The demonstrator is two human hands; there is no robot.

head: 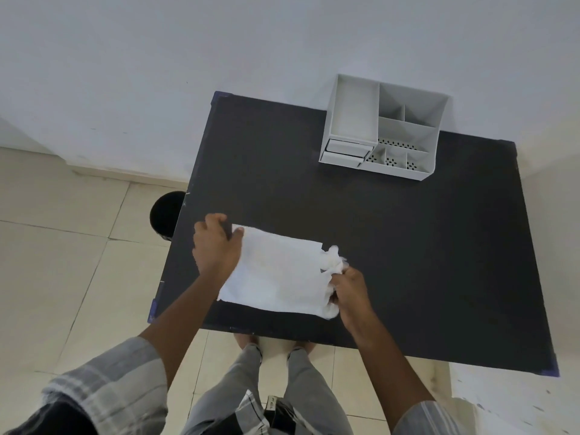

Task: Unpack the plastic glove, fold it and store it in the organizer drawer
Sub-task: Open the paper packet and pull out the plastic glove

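Note:
A white plastic glove (279,271) lies spread flat near the front left of the black table (408,246). My left hand (215,243) pinches its left cuff end at the far corner. My right hand (348,288) grips the crumpled finger end on the right. A white desk organizer (386,130) stands at the table's far edge, with small drawers (343,153) at its lower left front, the lower one pulled slightly out.
A black round bin (164,215) sits on the tiled floor just left of the table. A white wall rises behind the table. My legs and feet stand at the front edge. Bare black tabletop lies between the glove and the organizer.

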